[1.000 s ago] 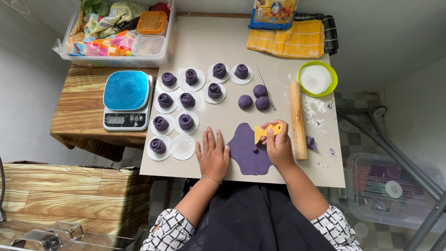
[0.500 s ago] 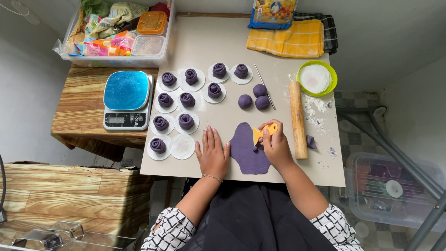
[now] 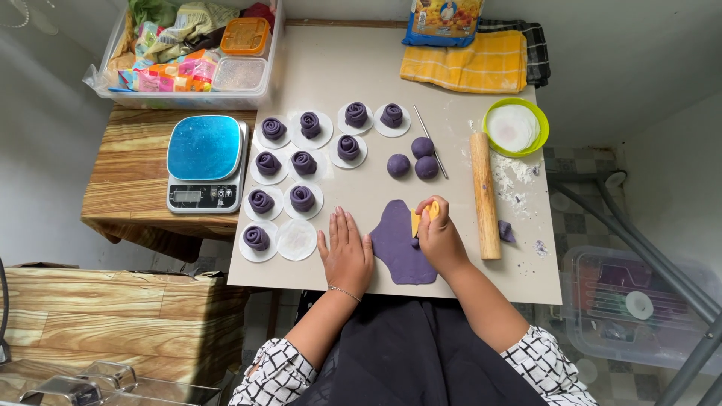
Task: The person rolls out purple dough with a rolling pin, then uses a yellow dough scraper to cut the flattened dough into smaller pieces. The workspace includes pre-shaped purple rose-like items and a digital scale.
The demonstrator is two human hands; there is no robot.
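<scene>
My right hand [image 3: 440, 239] pinches a small yellow cutter [image 3: 423, 219], its edge on the flattened purple dough sheet [image 3: 396, 244] near the board's front edge. My left hand [image 3: 346, 252] lies open, palm down, beside the sheet. I'm cutting, I judge; next comes a firm press, the sheet held steady.

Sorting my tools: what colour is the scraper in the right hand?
Yellow. The scraper in the right hand shows best in the head view, over the purple dough.
</scene>
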